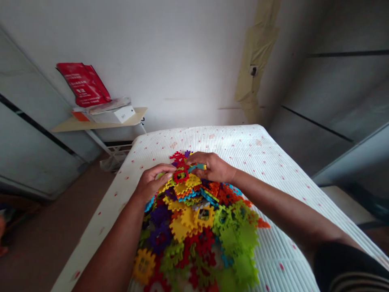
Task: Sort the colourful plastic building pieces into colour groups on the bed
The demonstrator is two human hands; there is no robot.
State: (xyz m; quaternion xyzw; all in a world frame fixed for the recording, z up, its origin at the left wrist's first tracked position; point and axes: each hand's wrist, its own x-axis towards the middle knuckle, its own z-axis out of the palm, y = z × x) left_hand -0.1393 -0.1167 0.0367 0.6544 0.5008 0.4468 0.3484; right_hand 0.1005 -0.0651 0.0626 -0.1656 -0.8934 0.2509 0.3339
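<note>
Head view: the right hand is closed on a teal plastic strip, and the half-curled left hand sits beside a red notched plastic frame. Both rest on a heap of multicoloured interlocking plastic tiles on a white red-dotted mattress.

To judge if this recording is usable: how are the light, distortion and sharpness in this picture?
Head view: soft, even light, no strong glare on the white mattress; the wide lens bends the wall; the left hand, right hand and plastic pieces look slightly soft, not badly blurred.
</note>
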